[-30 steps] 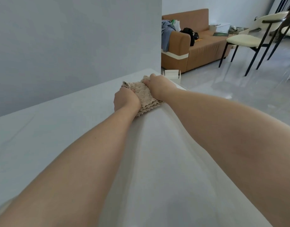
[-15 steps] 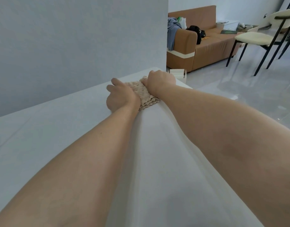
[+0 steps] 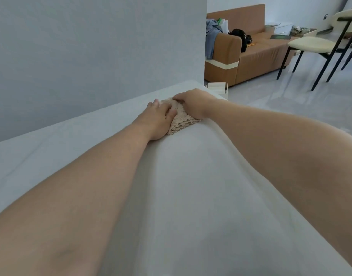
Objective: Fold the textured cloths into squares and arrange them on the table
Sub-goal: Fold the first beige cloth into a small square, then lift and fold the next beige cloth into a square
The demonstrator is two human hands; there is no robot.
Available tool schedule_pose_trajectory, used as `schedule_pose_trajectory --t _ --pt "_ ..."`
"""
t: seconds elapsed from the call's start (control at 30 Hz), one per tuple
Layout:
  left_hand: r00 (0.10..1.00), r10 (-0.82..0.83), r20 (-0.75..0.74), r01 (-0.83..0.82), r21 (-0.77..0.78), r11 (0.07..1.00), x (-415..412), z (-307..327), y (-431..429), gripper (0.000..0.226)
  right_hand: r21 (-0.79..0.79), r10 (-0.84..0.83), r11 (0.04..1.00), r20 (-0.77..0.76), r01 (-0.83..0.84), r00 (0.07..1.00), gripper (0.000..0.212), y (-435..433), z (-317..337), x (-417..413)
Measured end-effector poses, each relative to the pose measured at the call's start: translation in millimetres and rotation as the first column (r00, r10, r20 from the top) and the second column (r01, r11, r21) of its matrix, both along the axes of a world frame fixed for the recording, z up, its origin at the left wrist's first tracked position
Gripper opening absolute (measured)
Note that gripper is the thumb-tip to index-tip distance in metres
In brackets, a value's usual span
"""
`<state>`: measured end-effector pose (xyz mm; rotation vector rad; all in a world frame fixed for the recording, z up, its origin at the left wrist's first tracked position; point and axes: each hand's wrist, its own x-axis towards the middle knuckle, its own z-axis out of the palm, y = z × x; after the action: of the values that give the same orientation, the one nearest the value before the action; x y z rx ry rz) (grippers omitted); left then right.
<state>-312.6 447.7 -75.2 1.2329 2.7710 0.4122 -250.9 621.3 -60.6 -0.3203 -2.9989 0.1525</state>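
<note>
A stack of folded beige textured cloths (image 3: 181,122) lies near the far right corner of the white-covered table (image 3: 181,196). My left hand (image 3: 158,120) lies flat on the stack's left half, fingers straight and pressing down. My right hand (image 3: 193,103) rests on the stack's far right part with fingers curled over its far edge. Both hands hide most of the top cloth; only the layered near edge and a strip between the hands show.
A grey wall (image 3: 91,56) runs along the table's far side. The table's right edge drops to a glossy floor. Beyond stand a small white box (image 3: 218,88), a brown sofa (image 3: 250,56) with clothes and bags, and black-legged chairs (image 3: 314,44).
My left hand has opened from a curled pose and moved onto the stack, now flat on it. The right hand stays on the far right of the stack.
</note>
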Motion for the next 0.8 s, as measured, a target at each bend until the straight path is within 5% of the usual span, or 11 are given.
schedule_pose_trajectory --t 0.33,0.47,0.67,0.8 --pt "0.999 -0.014 -0.050 0.012 -0.035 0.999 -5 -12 -8 0.071 -0.134 -0.101 0.985 0.049 0.106 0.994 0.054 -2 -10 7" --pt "0.993 0.121 -0.006 -0.120 0.121 0.985 11 0 -16 0.078 -0.059 -0.092 0.994 -0.008 0.092 0.996 0.062 -15 13 15" --pt "0.998 0.051 -0.024 -0.050 0.027 0.998 58 30 -55 0.033 -0.049 0.023 0.998 -0.178 -0.032 0.984 0.054 -59 33 53" --pt "0.998 0.056 -0.038 -0.058 -0.065 0.996 101 43 -103 0.042 -0.087 0.070 0.992 -0.185 -0.087 0.980 0.043 -107 33 99"
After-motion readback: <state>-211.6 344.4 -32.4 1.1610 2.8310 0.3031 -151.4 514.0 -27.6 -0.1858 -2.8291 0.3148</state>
